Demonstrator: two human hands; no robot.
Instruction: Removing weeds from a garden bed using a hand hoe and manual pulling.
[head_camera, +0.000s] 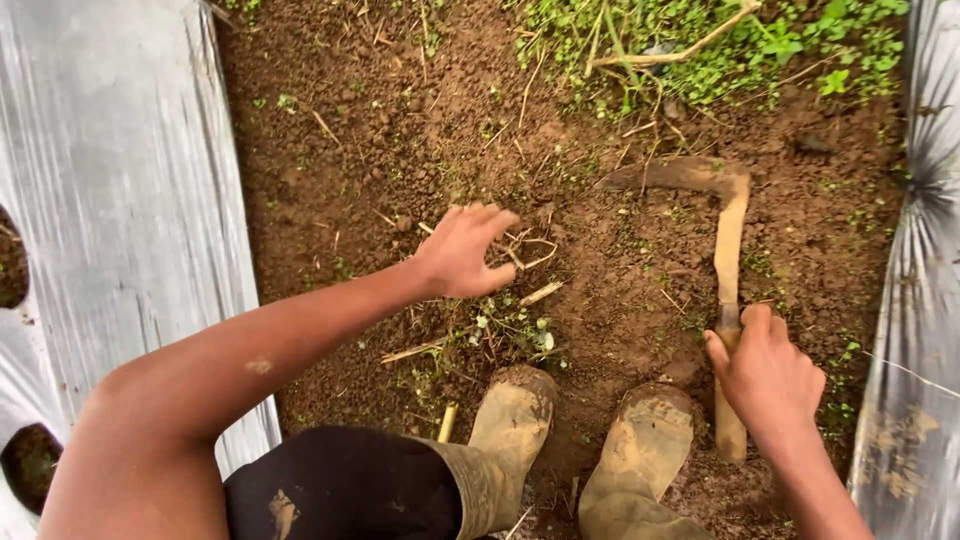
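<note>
While I crouch over the furrow, my two muddy rubber boots (580, 450) sit at the bottom centre of the frame, toes pointing up the picture, planted on bare brown soil (400, 130). Just right of them, my right hand (765, 375) is closed around the wooden handle of a curved sickle (728, 250) — the handle's butt end pokes out below my fist, and the rust-coloured blade runs up the frame and hooks to the left, lying flat on the dirt in the right-centre. My left arm crosses from the lower left, and my left hand (462, 250) reaches to the middle of the frame, fingers loosely curled and spread, touching down among dry twigs and stems (530, 255); whether it actually grips any of them I cannot tell. Between that hand and my boots grows a small clump of green weeds (515, 330). Silver plastic mulch sheeting (110, 200) flanks the furrow on the left and right edges — dark planting holes show at the far left. At the top right, a denser patch of green weeds (730, 50) holds a pale dry stick (680, 50).
</note>
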